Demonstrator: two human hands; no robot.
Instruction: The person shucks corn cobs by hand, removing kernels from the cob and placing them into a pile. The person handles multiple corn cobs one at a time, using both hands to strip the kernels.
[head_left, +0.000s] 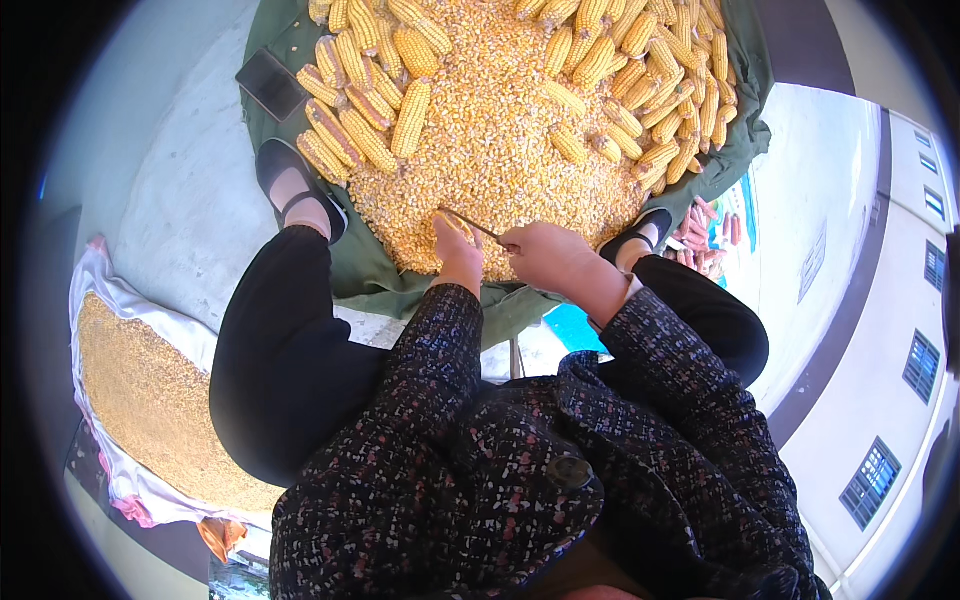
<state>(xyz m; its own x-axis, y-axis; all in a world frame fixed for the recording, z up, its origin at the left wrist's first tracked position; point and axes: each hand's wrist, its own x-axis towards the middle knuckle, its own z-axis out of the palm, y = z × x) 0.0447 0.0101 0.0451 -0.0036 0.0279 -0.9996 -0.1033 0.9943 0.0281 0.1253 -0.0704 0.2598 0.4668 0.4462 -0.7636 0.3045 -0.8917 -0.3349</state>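
Observation:
Low over a heap of loose corn kernels (495, 157), my left hand (459, 253) grips an ear of corn (454, 220), mostly hidden by the fingers. My right hand (551, 259) is closed around a thin, dark rod-like tool (478, 226), whose handle end is covered by the fist. The tool slants up and left across the ear, its tip close to the left fingers. Whole yellow ears (360, 112) lie to the left of the kernels. A larger pile of ears (667, 90) covers the right side.
Under the corn spreads a green cloth (367, 277), with a dark smartphone (271, 85) on its left edge. Bare reddish cobs (697, 236) lie beyond my right shoe (637, 229). My left shoe (292, 180) rests against the cloth. Grain fills a white sheet (150, 390) at lower left.

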